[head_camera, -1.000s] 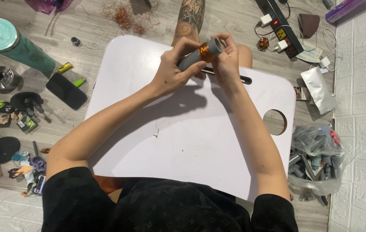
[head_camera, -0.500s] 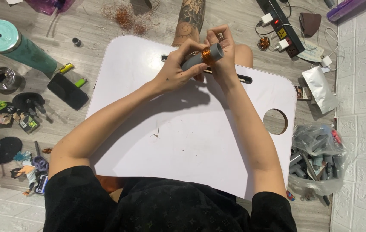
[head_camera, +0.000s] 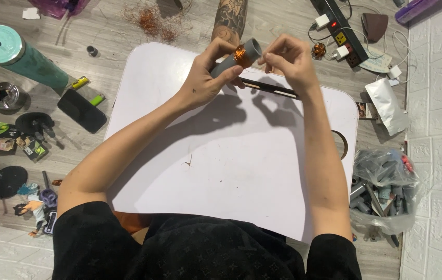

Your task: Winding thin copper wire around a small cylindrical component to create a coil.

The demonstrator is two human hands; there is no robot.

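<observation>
Floor: we see a grey wood floor (head_camera: pixel 127 31) with a white lap table (head_camera: pixel 241 171) in the middle of it.
Landmark: we tell every place from the white lap table.
Left hand: our left hand (head_camera: pixel 202 83) is over the far edge of the table. It is closed around a grey tube (head_camera: pixel 234 58).
Grey tube: it is up in the air, tilted, above the far edge of the table. Orange copper wire (head_camera: pixel 242 55) is wound around it near its upper end.
Right hand: our right hand (head_camera: pixel 289 61) is just beside the tube's upper end. Its fingertips are pinched together. We cannot tell if they hold a thin wire.
Black tool: a long, thin black tool (head_camera: pixel 273 89) lies on the table under the hands.
Left of the table: a black phone (head_camera: pixel 82 110), a green cup (head_camera: pixel 18 54) and a round ashtray (head_camera: pixel 4 96).
Right of the table: a clear bag of parts (head_camera: pixel 384 192) and a white pouch (head_camera: pixel 387 106).
Beyond the table: a black power strip (head_camera: pixel 337 31), a tangle of loose copper wire (head_camera: pixel 151 21) and a tattooed leg (head_camera: pixel 229 21).
</observation>
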